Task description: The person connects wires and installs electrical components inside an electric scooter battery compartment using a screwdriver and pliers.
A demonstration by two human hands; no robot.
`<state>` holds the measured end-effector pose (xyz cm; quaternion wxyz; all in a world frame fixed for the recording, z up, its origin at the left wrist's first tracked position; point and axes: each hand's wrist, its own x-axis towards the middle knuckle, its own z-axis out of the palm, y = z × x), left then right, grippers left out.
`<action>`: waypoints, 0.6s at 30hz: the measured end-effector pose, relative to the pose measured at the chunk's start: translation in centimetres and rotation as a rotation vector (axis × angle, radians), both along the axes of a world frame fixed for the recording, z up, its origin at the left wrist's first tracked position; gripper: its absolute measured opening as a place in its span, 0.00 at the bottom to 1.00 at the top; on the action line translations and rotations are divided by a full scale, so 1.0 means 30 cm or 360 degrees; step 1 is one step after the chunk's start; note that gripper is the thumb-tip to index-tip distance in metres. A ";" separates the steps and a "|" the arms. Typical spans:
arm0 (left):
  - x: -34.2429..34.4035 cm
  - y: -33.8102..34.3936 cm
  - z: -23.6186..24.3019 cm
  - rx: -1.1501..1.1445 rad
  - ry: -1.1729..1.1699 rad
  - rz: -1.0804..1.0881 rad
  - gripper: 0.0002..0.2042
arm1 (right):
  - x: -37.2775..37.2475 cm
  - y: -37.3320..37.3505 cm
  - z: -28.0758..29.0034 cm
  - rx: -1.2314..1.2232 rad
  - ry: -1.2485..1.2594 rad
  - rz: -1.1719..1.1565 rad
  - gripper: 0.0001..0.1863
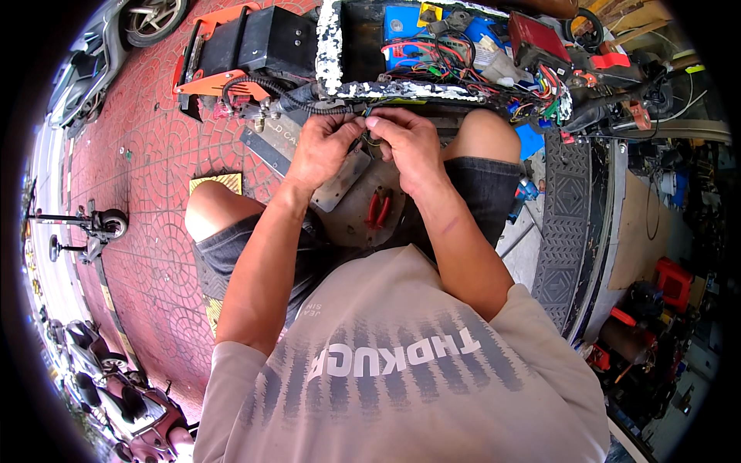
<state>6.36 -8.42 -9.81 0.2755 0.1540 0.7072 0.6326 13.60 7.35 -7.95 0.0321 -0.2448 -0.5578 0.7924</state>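
My left hand (323, 148) and my right hand (411, 145) meet close together at the near edge of an opened electric scooter deck (397, 91). Each has its thumb and fingers pinched on thin wires (367, 113) that run between them; the fingers cover most of the wires and their ends. Below the hands, between my knees, lie red-handled pliers (378, 208). A grey metal plate (340, 184) with holes lies slanted under my left wrist.
In the deck are blue packs (401, 21), a tangle of coloured wires (440, 54) and a dark red box (538, 37). An orange-framed rear part (231, 89) stands left. Parked motorbikes (147, 409) line the far left; cluttered tools (637, 332) sit at right.
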 end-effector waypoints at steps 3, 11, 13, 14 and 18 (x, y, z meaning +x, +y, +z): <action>-0.002 -0.005 0.010 -0.0037 -0.0004 -0.0027 0.11 | -0.011 0.001 0.012 0.0139 -0.0022 0.0021 0.06; 0.011 -0.001 0.046 0.0008 -0.0015 0.0020 0.12 | 0.007 0.025 0.003 -0.0845 0.0039 0.0241 0.08; 0.015 0.011 0.049 0.0051 -0.0059 0.0064 0.12 | -0.002 0.031 -0.016 -0.0891 0.0006 0.0267 0.08; 0.011 0.009 0.034 -0.0008 -0.0007 0.0062 0.12 | -0.010 0.027 -0.035 -0.0802 -0.0025 0.0250 0.08; -0.012 0.025 -0.034 -0.0164 0.0068 0.0037 0.12 | -0.007 -0.024 -0.101 -0.0478 0.0056 0.0068 0.09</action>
